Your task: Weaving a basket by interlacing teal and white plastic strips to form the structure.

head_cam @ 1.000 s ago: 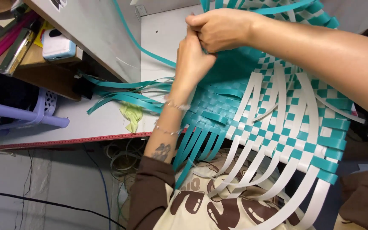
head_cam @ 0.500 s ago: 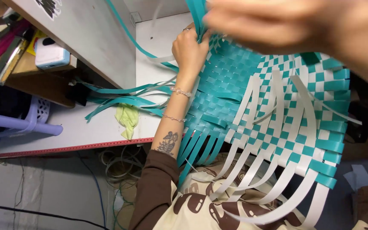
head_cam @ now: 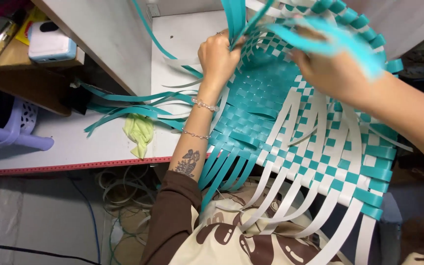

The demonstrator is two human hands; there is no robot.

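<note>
Gripping upright teal strips (head_cam: 235, 19) in closed left hand (head_cam: 218, 56); right hand (head_cam: 331, 73) pinching one blurred teal strip (head_cam: 320, 41) over one woven basket (head_cam: 300, 132).

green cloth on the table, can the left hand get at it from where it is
Probably yes: the green cloth lies bare on the table beside the left forearm, but the left hand grips teal strips and must let go.

Small home craft workshop, half-woven strap basket (head_cam: 300, 122), loose teal strips (head_cam: 123, 105), cluttered wooden shelf (head_cam: 20, 64), white worktable (head_cam: 74, 142)
</note>
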